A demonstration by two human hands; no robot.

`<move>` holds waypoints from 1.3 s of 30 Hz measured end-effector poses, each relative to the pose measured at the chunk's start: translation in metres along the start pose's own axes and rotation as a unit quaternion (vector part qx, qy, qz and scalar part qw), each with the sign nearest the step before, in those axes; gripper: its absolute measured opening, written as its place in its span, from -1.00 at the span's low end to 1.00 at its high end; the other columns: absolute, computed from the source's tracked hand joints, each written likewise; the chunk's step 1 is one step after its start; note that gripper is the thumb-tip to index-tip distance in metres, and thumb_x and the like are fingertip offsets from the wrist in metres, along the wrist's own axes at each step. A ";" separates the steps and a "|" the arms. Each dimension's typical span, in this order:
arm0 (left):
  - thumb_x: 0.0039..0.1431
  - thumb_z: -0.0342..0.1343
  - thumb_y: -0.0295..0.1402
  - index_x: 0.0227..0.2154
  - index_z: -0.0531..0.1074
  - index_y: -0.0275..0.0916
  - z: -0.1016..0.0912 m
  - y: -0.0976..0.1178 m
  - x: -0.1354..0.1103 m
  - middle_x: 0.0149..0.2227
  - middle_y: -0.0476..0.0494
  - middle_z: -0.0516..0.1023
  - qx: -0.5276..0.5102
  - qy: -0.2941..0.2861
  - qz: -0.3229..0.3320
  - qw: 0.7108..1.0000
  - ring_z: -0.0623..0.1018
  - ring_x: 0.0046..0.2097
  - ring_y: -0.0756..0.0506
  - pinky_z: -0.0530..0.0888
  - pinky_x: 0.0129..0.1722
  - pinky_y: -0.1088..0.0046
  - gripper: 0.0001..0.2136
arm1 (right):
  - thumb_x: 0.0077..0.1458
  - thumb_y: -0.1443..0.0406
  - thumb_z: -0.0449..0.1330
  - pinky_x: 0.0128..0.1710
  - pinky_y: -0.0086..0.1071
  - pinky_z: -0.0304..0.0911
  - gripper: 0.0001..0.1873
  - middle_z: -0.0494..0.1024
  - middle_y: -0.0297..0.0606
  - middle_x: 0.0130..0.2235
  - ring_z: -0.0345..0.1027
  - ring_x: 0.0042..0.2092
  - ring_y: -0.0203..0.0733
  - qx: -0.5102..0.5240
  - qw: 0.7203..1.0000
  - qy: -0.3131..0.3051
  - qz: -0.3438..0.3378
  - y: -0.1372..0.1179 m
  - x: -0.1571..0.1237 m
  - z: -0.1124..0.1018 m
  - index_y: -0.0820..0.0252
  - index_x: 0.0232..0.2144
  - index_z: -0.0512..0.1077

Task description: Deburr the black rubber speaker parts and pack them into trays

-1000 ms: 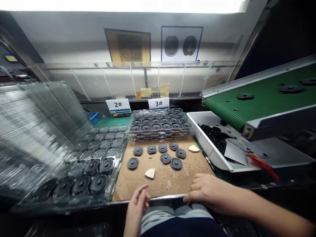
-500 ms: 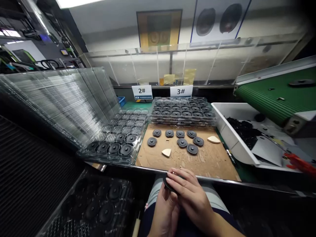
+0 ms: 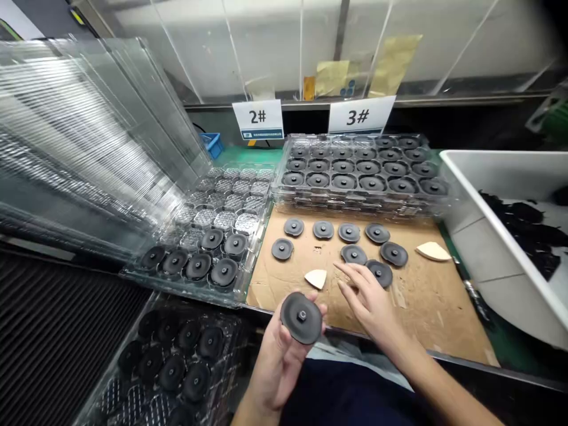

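My left hand (image 3: 277, 361) is raised near the cardboard's front edge, shut on a dark grey rubber disc with a central stud (image 3: 302, 318), its face turned up. My right hand (image 3: 368, 299) is open above the cardboard sheet (image 3: 426, 313), fingers spread and touching nothing I can make out. Closest to those fingertips are a loose disc (image 3: 379, 273) and a cream wedge-shaped piece (image 3: 316, 278). Several more loose discs (image 3: 349, 232) lie on the cardboard in rough rows, and a second cream wedge (image 3: 432, 251) lies at its right.
To the left, a clear blister tray (image 3: 261, 204) holds discs (image 3: 224, 272) in its near pockets. A stacked tray of discs (image 3: 364, 171) stands behind the cardboard. Clear trays (image 3: 80, 136) lean far left. Below left lies a filled tray (image 3: 173, 361). A white bin (image 3: 488, 236) with black scraps stands right.
My hands have come apart. The disc held between them near my lap is now raised in my left hand, and my right hand has moved out over the cardboard. The view has tilted down.
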State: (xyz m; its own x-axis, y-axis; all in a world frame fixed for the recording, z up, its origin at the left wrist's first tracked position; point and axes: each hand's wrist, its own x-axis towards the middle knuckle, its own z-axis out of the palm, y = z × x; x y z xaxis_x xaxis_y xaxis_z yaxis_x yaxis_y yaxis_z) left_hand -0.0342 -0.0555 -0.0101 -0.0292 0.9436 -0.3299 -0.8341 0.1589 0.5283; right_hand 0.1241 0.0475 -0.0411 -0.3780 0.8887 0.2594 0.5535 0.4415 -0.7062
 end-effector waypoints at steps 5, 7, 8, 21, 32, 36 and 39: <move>-0.04 0.24 -0.13 0.04 0.36 -0.11 -0.005 0.006 0.023 0.09 -0.22 0.44 -0.010 0.043 -0.030 0.999 0.40 0.12 -0.29 0.26 0.16 0.15 -0.46 | 0.14 0.30 0.05 -0.15 -0.14 0.36 -0.77 0.41 -0.02 -0.06 0.38 -0.09 -0.02 -0.002 0.997 -0.077 0.005 0.027 0.028 0.052 0.22 -0.17 0.41; -0.06 0.26 -0.15 0.04 0.37 -0.16 -0.007 0.005 0.031 0.05 -0.24 0.47 -0.018 0.066 -0.033 0.997 0.41 0.12 -0.30 0.26 0.17 0.13 -0.45 | 0.15 0.35 0.02 -0.17 -0.21 0.36 -0.78 0.45 -0.08 -0.14 0.39 -0.13 -0.09 0.015 0.994 -0.110 -0.011 0.021 0.019 0.062 0.21 -0.17 0.38; -0.06 0.27 -0.17 0.01 0.40 -0.18 -0.009 0.004 0.034 0.04 -0.24 0.49 -0.024 0.079 -0.031 0.996 0.41 0.11 -0.29 0.27 0.16 0.13 -0.47 | 0.15 0.36 0.00 -0.20 -0.24 0.36 -0.78 0.47 -0.11 -0.21 0.39 -0.17 -0.11 0.023 0.991 -0.128 -0.019 0.017 0.012 0.063 0.22 -0.18 0.38; -0.20 0.36 -0.28 -0.08 0.48 -0.12 0.020 -0.011 0.059 -0.02 -0.21 0.54 -0.008 0.071 -0.090 0.993 0.47 0.05 -0.24 0.38 0.07 0.27 -0.50 | 0.20 0.35 0.02 -0.24 -0.33 0.27 -0.75 0.51 -0.20 -0.25 0.36 -0.25 -0.19 0.084 0.995 -0.041 -0.020 -0.033 0.032 -0.045 0.19 -0.08 0.36; -0.29 0.40 -0.27 -0.22 0.55 -0.18 0.046 -0.018 0.052 -0.21 -0.15 0.62 0.084 0.060 -0.115 0.988 0.55 -0.09 -0.17 0.41 0.00 0.37 -0.56 | 0.15 0.47 -0.01 -0.28 -0.30 0.22 -0.74 0.50 -0.14 -0.35 0.31 -0.32 -0.19 0.107 0.986 -0.019 -0.127 -0.053 0.023 -0.058 0.39 -0.13 0.37; -0.47 0.45 -0.25 -0.17 0.53 -0.13 0.044 -0.017 0.049 -0.13 -0.14 0.60 0.053 0.034 -0.127 0.990 0.56 -0.12 -0.15 0.46 -0.11 0.47 -0.39 | 0.13 0.49 0.02 -0.33 -0.44 0.19 -0.78 0.49 -0.29 -0.37 0.29 -0.37 -0.31 0.107 0.987 -0.095 -0.075 -0.046 -0.001 -0.079 0.26 -0.20 0.38; -0.43 0.45 -0.24 -0.17 0.54 -0.15 0.051 -0.019 0.047 -0.16 -0.12 0.61 0.064 0.041 -0.137 0.988 0.55 -0.12 -0.12 0.44 -0.11 0.51 -0.41 | 0.17 0.47 0.01 -0.36 -0.40 0.12 -0.77 0.48 -0.27 -0.38 0.26 -0.39 -0.29 0.006 0.999 -0.045 -0.027 -0.045 0.000 -0.090 0.27 -0.17 0.39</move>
State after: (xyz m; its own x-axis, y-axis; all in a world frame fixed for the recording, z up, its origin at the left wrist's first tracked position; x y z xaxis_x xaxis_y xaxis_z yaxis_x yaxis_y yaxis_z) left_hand 0.0084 0.0008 0.0043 0.1387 0.8345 -0.5333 -0.7406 0.4449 0.5036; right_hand 0.1658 0.0385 0.0499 -0.4734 0.8482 0.2377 0.5212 0.4872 -0.7007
